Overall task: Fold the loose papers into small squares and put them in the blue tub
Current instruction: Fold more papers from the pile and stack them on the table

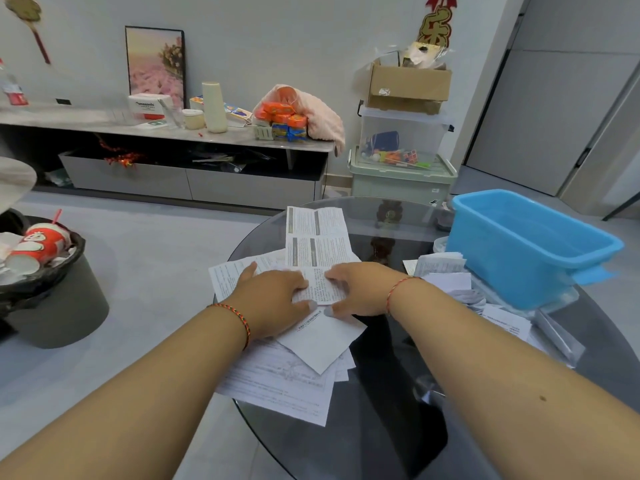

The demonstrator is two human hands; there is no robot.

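- Black plastic lines the dark bin [52, 299] on the floor at far left; red-and-white paper cups [38, 249] are heaped on top of its rubbish.
- Behind it, a low grey cabinet [180, 133] runs along the wall and carries a framed flower picture [156, 64], a cream cylinder [214, 105], orange and blue packets [282, 121] and a pink cloth [322, 119].
- The left hand [273, 301] lies on the paper pile, a red braided cord at its wrist; the grip is released, with fingers laid fairly flat and pressing a printed sheet [317, 251] down.
- That long printed sheet, creased into panels, stretches away from the hands across the round dark glass desk [381, 427]. Its near end lies under both hands.
- Beneath it sits a pile of loose papers [287, 379], overlapping at angles, some hanging over the desk's left edge.
- The right hand [360, 289], also with a red cord at the wrist, presses the same sheet just beside the left; fingers spread, thumb down on the paper, nothing clenched.
- Farther right, more papers [446, 271], some folded, lie touching the foot of the tub.
- The blue tub [526, 247] stands on the desk's right side, well apart from the hands; no paper shows in the part of its inside that can be seen.
- Behind the desk, a cardboard box [408, 86] tops stacked clear and green storage bins [401, 161].
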